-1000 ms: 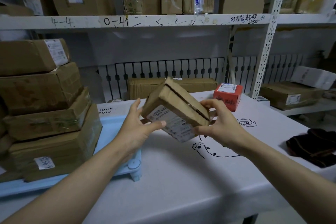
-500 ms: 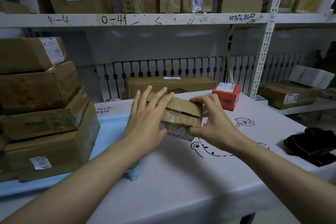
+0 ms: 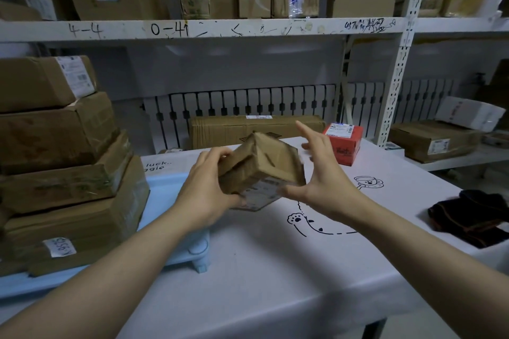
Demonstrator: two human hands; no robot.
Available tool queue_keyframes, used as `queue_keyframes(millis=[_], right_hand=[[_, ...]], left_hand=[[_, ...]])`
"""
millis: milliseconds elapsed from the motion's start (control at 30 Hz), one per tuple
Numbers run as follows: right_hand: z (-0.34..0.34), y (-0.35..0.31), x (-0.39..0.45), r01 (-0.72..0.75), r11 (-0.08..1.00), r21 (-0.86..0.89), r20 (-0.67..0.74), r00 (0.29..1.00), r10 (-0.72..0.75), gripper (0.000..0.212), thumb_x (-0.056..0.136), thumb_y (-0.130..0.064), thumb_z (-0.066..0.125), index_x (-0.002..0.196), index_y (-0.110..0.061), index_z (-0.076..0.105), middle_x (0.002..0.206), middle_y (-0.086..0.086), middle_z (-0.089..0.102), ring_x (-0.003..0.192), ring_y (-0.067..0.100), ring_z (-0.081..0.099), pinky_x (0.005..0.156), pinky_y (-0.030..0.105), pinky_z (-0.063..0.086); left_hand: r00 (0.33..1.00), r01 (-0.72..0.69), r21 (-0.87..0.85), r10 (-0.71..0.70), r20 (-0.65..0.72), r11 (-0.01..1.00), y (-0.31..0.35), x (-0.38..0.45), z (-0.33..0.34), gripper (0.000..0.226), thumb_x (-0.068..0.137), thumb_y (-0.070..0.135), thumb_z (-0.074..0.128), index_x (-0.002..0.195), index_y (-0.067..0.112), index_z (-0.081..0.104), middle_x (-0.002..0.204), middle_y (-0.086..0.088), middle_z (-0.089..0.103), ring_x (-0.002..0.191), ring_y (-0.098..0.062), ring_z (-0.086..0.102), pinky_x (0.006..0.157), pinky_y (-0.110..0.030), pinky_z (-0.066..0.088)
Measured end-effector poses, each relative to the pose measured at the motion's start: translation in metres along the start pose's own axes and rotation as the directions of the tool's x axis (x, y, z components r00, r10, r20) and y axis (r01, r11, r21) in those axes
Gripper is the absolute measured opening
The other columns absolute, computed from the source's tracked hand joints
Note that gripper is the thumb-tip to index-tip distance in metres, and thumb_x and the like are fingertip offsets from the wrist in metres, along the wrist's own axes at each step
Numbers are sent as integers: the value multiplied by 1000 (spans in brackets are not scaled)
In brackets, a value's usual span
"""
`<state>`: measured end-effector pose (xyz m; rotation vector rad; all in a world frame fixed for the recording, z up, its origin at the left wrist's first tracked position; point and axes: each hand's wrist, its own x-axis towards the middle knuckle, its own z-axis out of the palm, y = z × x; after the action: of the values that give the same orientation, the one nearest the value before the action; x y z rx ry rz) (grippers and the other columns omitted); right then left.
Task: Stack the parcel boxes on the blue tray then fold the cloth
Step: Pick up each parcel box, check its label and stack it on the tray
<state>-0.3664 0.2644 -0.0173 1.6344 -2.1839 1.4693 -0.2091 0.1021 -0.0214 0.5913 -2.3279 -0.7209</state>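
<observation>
A small brown parcel box point(image 3: 261, 168) with a white label on its underside is tilted in the air above the table. My left hand point(image 3: 209, 187) grips its left side, fingers curled over the top edge. My right hand point(image 3: 319, 176) is on its right side with fingers spread and straight, thumb under the box's lower corner. The blue tray point(image 3: 165, 187) lies at the left and carries a stack of several brown boxes point(image 3: 63, 173). A red box point(image 3: 343, 143) stands on the table behind my right hand. The dark cloth point(image 3: 473, 217) lies crumpled at the table's right edge.
The white table cover point(image 3: 275, 270) has cartoon drawings. A long flat carton point(image 3: 256, 129) lies behind the table by a radiator. Metal shelves point(image 3: 220, 29) with more cartons run across the back and right, with an upright post point(image 3: 399, 63).
The small box has been turned over between my hands. My left hand went from flat on top to gripping its left side. My right hand's fingers have opened and spread.
</observation>
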Motion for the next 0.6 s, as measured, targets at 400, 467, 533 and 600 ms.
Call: queue_keyframes(millis=[400, 467, 533, 600], right_hand=[[-1, 3, -5, -119, 976, 183, 56, 992, 110, 78, 77, -13, 82, 143, -28, 43, 129, -14, 59, 115, 1, 55, 98, 33, 49], [-2, 1, -4, -132, 959, 250, 57, 991, 122, 70, 80, -11, 79, 140, -26, 46, 125, -12, 63, 111, 4, 60, 96, 36, 53], [-2, 0, -4, -160, 931, 328, 55, 987, 150, 61, 82, -11, 77, 137, -23, 51, 123, -9, 65, 108, 7, 64, 92, 37, 56], [-2, 1, -4, -191, 913, 361, 52, 981, 184, 48, 85, -15, 75, 129, -24, 57, 120, -9, 68, 106, 7, 66, 92, 38, 57]], left_hand=[[969, 236, -461, -171, 177, 856, 7, -11, 1, 78, 68, 2, 85, 131, 21, 43, 129, 6, 56, 117, -11, 56, 71, -8, 52], [960, 275, -480, -208, 188, 833, 6, -11, 1, 75, 66, 9, 87, 128, 22, 47, 124, 6, 61, 110, -11, 61, 74, -14, 53], [946, 319, -473, -249, 207, 821, 4, -12, 0, 71, 64, 19, 90, 124, 23, 53, 118, 6, 66, 105, -14, 66, 83, -26, 57], [928, 369, -486, -283, 242, 792, 4, -13, 0, 64, 64, 25, 90, 120, 21, 60, 113, 2, 70, 100, -16, 70, 86, -36, 58]])
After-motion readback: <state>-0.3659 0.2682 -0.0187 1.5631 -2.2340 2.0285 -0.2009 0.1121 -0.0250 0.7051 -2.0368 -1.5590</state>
